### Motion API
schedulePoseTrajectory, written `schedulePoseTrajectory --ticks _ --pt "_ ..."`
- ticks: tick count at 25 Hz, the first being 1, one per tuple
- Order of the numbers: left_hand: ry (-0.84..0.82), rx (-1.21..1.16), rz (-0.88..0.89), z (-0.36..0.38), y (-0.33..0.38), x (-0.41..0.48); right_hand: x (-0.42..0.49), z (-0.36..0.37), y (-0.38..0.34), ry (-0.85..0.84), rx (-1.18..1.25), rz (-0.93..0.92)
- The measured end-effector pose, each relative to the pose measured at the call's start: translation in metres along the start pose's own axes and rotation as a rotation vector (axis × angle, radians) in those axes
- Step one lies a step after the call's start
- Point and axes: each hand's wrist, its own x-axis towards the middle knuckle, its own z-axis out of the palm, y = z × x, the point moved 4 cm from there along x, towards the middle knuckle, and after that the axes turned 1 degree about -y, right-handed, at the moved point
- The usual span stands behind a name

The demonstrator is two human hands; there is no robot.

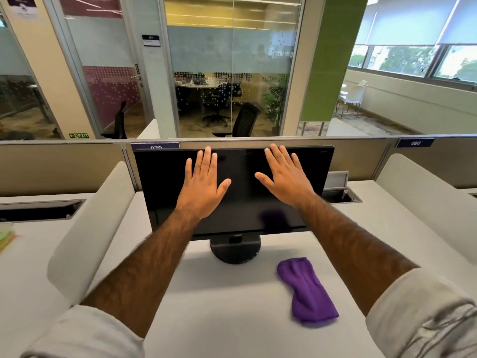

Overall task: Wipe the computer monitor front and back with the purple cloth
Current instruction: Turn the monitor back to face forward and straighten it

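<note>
**Cloth (307, 290) loose on desk (219, 319), monitor (160, 182) faced with open palms**

Raised side by side before the dark screen: left hand (202, 187) and right hand (286, 177), fingers straight and lightly spread, thumbs angled toward each other, fingertips up at the top edge. Touching the glass or just off it: cannot tell. Nothing held. Purple, bunched, lying right of the round stand (235, 250), between the forearms, nearer the right one.

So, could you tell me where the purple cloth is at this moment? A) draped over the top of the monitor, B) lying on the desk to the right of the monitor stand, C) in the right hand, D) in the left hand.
B: the purple cloth lies bunched on the desk, right of the monitor stand, while the left hand and right hand are spread open in front of the monitor.
</note>
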Motion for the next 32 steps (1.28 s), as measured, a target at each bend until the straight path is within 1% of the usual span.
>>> schedulePoseTrajectory --ticks 2,5,7,11,14,17,20,22,23,24,26,27,30,32 --pt "0.002 -0.003 0.049 0.016 0.017 -0.014 -0.018 0.009 0.007 0.001 0.017 0.018" --pt "-0.110 -0.054 0.124 0.052 0.054 -0.042 -0.059 0.039 0.022 -0.047 0.065 0.081" --pt "-0.200 -0.114 0.130 0.082 0.082 -0.067 -0.096 0.071 0.033 -0.133 0.102 0.123" --pt "-0.404 -0.208 0.108 0.152 0.127 -0.124 -0.174 0.149 0.052 -0.360 0.109 0.180" --pt "-0.529 -0.262 0.074 0.198 0.152 -0.155 -0.210 0.197 0.069 -0.493 0.127 0.233" --pt "-0.642 -0.302 0.084 0.231 0.178 -0.166 -0.232 0.234 0.085 -0.591 0.150 0.251" --pt "-0.727 -0.389 0.083 0.256 0.204 -0.170 -0.251 0.260 0.097 -0.607 0.212 0.254" --pt "-0.741 -0.442 0.023 0.267 0.221 -0.168 -0.257 0.260 0.107 -0.586 0.303 0.251" --pt "-0.736 -0.449 -0.012 0.271 0.228 -0.165 -0.256 0.257 0.114 -0.551 0.349 0.286" --pt "-0.724 -0.445 -0.048 0.272 0.235 -0.162 -0.255 0.251 0.120 -0.505 0.382 0.347" --pt "-0.719 -0.422 -0.141 0.274 0.246 -0.158 -0.249 0.242 0.133 -0.423 0.367 0.468" --pt "-0.705 -0.432 -0.211 0.273 0.253 -0.156 -0.245 0.242 0.139 -0.418 0.348 0.519" --pt "-0.582 -0.487 -0.415 0.265 0.267 -0.153 -0.237 0.241 0.150 -0.531 0.325 0.658" --pt "-0.579 -0.507 -0.475 0.263 0.270 -0.151 -0.233 0.241 0.154 -0.556 0.288 0.656"
